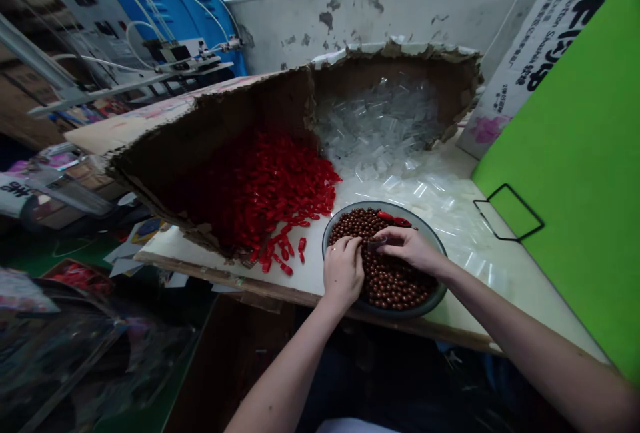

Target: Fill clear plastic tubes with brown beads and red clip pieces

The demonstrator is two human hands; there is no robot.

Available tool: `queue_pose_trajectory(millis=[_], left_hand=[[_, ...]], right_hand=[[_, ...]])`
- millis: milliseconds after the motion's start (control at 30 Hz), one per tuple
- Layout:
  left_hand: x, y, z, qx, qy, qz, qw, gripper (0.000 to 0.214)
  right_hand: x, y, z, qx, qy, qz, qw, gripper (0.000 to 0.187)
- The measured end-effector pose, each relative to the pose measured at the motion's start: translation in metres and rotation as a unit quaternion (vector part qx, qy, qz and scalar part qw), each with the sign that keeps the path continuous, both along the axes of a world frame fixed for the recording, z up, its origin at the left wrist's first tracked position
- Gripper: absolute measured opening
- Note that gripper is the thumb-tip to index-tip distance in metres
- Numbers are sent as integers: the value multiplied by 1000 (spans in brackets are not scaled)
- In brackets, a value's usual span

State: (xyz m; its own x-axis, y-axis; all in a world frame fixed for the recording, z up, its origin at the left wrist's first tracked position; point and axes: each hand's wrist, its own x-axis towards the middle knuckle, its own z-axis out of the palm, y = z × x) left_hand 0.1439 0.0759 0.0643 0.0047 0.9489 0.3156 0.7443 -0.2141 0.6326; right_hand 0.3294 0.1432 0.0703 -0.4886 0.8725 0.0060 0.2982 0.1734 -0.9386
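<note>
A grey bowl (439, 292) full of small round brown balls (395, 286) stands near the table's front edge. Over its right side, my right hand (414, 250) pinches a small clear plastic tube (377, 242) between thumb and fingers. My left hand (344, 272) is at the bowl's left side, its fingers curled together close to the tube; what they hold, if anything, is hidden. Two red plastic pieces (394, 218) lie on the balls at the far side of the bowl.
Left of the bowl, red pieces (270, 186) spill from a torn cardboard box (210, 113). Clear plastic tubes (380, 126) pile up behind and spread to the right. A green panel (575, 173) with a black wire loop (520, 238) borders the right; a machine (175, 53) stands back left.
</note>
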Motion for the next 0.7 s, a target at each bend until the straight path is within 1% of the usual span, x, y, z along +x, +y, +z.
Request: queue_pose_trajectory(millis=[100,200,300,367,433,500,567,633,700], left_hand=[[-1,0,1,4,-27,6,1000,30],[-1,1,6,16,-64,3,998,28],[2,4,13,27,-116,-31,992,29],[8,8,17,15,-175,-68,982,33],[14,13,20,-27,-262,-112,958,38],[20,17,23,-79,-351,-149,921,41],[23,20,27,-114,-415,-165,887,40],[22,21,30,-133,-445,-168,870,40],[18,22,33,-154,-450,-174,862,41]], right_hand=[[3,-5,6,-46,66,-28,996,32],[9,-9,12,-54,101,-42,993,33],[12,-12,19,-51,119,-59,990,32],[11,-15,24,-46,122,-68,989,32],[9,-18,30,-40,119,-65,990,32],[7,-21,35,-40,119,-53,991,31],[7,-23,40,-27,112,-58,992,32],[9,-24,44,3,84,-64,994,36],[13,-23,51,36,49,-50,997,42]])
